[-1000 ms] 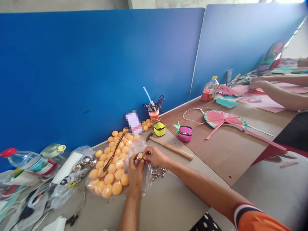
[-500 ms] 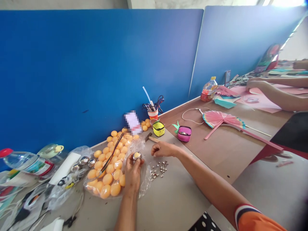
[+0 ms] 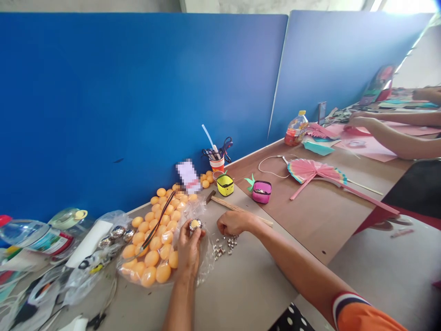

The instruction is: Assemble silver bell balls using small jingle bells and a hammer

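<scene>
My left hand (image 3: 190, 243) pinches a shiny silver metal shell (image 3: 195, 224) between thumb and fingers. An orange-yellow surface, like one of the balls, shows in the shell's opening. My right hand (image 3: 233, 223) is closed, its fingers curled down at the upper edge of a scatter of small silver metal pieces (image 3: 220, 251); what they hold, if anything, is hidden. Beyond that hand lies a hammer with a wooden handle (image 3: 223, 202). Left of my left hand, a clear plastic bag holds many orange balls (image 3: 151, 257), with a dark cord across them.
A yellow felt basket (image 3: 225, 185) and a magenta one (image 3: 262, 192) stand behind the hammer. A cup of pens (image 3: 217, 162) is by the blue partition. Bottles (image 3: 41, 236) and silver balls (image 3: 118, 231) lie left. To the right are a pink fan (image 3: 310, 170) and another person's arms (image 3: 382, 133).
My right hand has moved slightly toward the small silver pieces and now covers some of them. More of the hammer's handle shows. The view has shifted slightly; my left hand still holds the shell.
</scene>
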Action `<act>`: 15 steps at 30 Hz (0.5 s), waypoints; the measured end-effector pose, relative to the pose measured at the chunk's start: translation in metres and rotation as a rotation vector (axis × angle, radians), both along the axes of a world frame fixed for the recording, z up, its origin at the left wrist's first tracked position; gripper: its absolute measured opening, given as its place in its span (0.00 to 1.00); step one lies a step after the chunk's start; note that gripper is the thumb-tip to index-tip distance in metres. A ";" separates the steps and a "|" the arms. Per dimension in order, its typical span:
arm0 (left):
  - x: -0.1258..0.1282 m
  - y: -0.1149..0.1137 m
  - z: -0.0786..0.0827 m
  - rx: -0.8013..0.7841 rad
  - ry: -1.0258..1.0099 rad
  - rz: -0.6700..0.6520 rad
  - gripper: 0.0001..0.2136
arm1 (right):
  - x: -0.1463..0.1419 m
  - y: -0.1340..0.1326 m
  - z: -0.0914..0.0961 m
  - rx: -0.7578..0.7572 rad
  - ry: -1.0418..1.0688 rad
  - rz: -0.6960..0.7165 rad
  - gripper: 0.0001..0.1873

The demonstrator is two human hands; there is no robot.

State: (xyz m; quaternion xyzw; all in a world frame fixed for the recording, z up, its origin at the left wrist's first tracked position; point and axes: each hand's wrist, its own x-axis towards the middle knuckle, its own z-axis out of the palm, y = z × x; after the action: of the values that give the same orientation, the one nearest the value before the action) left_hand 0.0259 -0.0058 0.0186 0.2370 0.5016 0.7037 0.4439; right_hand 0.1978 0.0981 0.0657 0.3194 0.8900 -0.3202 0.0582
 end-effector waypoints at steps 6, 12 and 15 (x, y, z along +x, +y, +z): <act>-0.001 0.000 -0.002 0.024 0.014 -0.021 0.26 | -0.004 0.003 -0.002 -0.076 0.364 -0.164 0.07; -0.002 -0.001 -0.004 -0.001 0.044 -0.056 0.23 | -0.014 0.000 -0.008 -0.586 0.864 -0.287 0.06; -0.002 -0.002 -0.004 -0.006 0.055 -0.075 0.24 | -0.019 -0.005 -0.011 -0.757 0.937 -0.274 0.11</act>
State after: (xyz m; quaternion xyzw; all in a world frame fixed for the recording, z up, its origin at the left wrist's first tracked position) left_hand 0.0238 -0.0074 0.0143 0.2736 0.5064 0.6784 0.4565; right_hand 0.1786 0.0935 0.0551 0.2133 0.5963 -0.7248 -0.2712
